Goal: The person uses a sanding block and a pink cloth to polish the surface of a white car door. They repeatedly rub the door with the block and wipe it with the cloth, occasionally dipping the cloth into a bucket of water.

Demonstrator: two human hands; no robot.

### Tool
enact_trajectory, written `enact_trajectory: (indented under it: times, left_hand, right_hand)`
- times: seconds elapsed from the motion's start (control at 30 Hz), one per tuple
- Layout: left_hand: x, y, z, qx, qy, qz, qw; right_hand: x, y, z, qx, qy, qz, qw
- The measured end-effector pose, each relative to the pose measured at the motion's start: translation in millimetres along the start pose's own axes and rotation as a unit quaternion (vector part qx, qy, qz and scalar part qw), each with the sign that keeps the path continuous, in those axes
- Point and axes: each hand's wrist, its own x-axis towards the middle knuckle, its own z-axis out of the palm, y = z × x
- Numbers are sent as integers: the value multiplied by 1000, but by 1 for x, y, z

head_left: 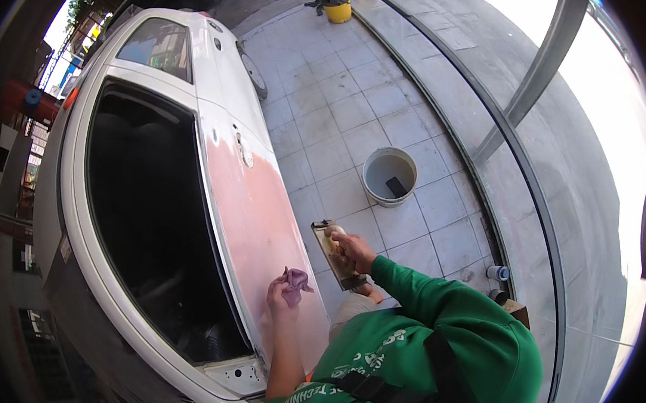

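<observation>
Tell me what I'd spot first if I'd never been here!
Probably the big pink patch on the white car, filling much of the door on the left. Beside it, the left hand holds a purple cloth and the right hand a flat tool. Past them, a bucket stands on the tiled floor.

crumpled mauve cloth [297, 285] in the left hand [279, 297], white car door [245, 196] with a broad pale-pink patch, long flat tan tool [326, 244] slanting in the right hand [355, 253]
</observation>
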Motion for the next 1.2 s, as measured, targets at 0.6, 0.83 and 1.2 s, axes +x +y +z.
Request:
enact_trajectory:
  times: [0.6,0.83,1.2]
  left_hand:
    - [9,487,141,766,-136,412,474]
    - [-24,550,103,752,-155,437,468]
    - [5,565,76,697,-257,448,498]
  right_hand:
    - [136,-31,211,128,-94,17,987]
    - [141,-10,242,96,-62,21,993]
    - [169,-54,284,85,-91,-86,988]
